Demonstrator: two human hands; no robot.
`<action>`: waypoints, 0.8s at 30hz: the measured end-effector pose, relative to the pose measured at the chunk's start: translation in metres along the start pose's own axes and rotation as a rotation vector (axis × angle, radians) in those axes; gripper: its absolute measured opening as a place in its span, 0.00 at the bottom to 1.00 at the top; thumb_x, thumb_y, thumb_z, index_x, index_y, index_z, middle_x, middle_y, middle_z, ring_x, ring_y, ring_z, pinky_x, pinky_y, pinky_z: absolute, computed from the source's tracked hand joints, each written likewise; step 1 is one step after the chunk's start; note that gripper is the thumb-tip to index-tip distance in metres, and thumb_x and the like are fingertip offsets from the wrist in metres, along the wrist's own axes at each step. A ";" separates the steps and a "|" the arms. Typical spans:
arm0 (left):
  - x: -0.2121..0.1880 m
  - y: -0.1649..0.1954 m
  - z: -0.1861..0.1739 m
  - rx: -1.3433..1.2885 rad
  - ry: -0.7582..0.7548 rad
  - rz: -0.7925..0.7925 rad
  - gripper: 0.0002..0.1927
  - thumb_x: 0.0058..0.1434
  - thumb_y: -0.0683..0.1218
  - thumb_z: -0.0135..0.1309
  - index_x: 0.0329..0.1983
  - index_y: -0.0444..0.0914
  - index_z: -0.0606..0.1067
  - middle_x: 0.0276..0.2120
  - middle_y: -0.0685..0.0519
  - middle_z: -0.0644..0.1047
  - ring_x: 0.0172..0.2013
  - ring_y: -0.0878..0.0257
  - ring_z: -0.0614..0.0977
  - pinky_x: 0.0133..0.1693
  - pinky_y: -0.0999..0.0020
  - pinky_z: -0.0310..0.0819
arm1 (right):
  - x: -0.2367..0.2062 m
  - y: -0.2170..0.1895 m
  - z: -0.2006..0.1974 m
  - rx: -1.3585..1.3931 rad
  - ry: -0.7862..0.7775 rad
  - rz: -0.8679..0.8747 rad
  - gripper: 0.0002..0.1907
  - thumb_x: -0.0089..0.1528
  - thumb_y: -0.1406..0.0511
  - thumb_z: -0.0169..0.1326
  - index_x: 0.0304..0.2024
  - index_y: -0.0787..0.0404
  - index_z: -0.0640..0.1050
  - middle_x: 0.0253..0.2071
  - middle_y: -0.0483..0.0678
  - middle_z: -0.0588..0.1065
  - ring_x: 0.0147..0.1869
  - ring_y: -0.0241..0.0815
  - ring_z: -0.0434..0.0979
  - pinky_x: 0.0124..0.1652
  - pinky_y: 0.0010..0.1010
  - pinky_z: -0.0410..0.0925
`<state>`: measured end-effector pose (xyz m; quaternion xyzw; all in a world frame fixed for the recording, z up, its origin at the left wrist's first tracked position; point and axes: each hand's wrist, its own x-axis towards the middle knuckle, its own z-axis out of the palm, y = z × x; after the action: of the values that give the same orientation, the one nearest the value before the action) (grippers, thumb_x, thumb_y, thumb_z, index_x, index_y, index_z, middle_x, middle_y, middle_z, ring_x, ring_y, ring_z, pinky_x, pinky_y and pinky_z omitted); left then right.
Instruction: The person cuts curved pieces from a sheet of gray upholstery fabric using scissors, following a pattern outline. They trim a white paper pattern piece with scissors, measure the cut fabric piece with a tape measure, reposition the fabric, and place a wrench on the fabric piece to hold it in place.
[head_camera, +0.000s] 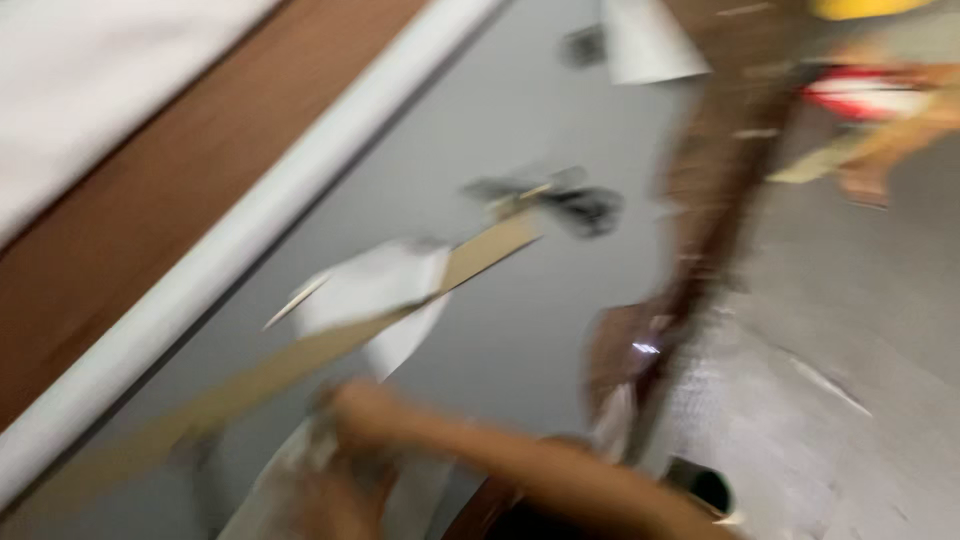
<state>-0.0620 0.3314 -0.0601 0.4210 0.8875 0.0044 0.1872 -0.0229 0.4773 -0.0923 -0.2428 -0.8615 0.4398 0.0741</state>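
Heavily motion-blurred view down onto a grey floor (560, 330), with a white skirting strip (250, 235) and brown wall band (150, 190) running diagonally at upper left. Near the bottom edge, one hand (345, 420) at the end of a bare forearm (540, 475), seemingly closed around the lower part of a long flat wooden strip (300, 355) — grip too smeared to judge how tightly, and impossible to tell whether left or right hand; no second hand clearly in view. Strip slanting from lower left up toward centre, ending near a dark smudged object (585, 205) on the floor. White paper-like pieces (375, 290) touching or just behind the strip's middle, another white piece (645, 45) at the top edge. Dark brown post-like shape (720, 180) upright at right, red-and-white and yellow things far upper right, unreadable. By the look of it: thin, light, stiff along its length yet liable to flex or snap if levered; best gripped near the middle for balance, edges possibly splintery.
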 end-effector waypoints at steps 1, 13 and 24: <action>-0.001 -0.019 0.015 -0.007 -0.022 -0.036 0.53 0.46 0.71 0.64 0.75 0.56 0.59 0.77 0.58 0.49 0.73 0.38 0.41 0.54 0.09 0.42 | 0.007 0.005 0.022 0.000 -0.009 0.023 0.23 0.53 0.65 0.63 0.51 0.61 0.79 0.47 0.59 0.80 0.49 0.58 0.81 0.48 0.45 0.73; -0.027 -0.063 0.008 -0.190 0.016 -0.064 0.55 0.48 0.71 0.61 0.76 0.51 0.54 0.76 0.54 0.48 0.74 0.41 0.39 0.57 0.10 0.29 | -0.012 -0.033 0.045 0.132 -0.163 0.162 0.13 0.58 0.65 0.58 0.44 0.64 0.76 0.40 0.61 0.78 0.44 0.58 0.80 0.45 0.42 0.73; -0.020 -0.056 -0.015 -0.153 -0.144 -0.103 0.52 0.47 0.69 0.63 0.74 0.61 0.53 0.77 0.59 0.43 0.74 0.41 0.36 0.58 0.10 0.31 | -0.015 -0.029 0.041 -0.091 0.054 0.014 0.13 0.61 0.66 0.57 0.49 0.58 0.79 0.45 0.52 0.80 0.47 0.57 0.80 0.46 0.45 0.72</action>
<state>-0.0977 0.2827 -0.0492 0.3584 0.8893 0.0321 0.2820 -0.0339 0.4263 -0.0926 -0.2638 -0.8766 0.3939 0.0831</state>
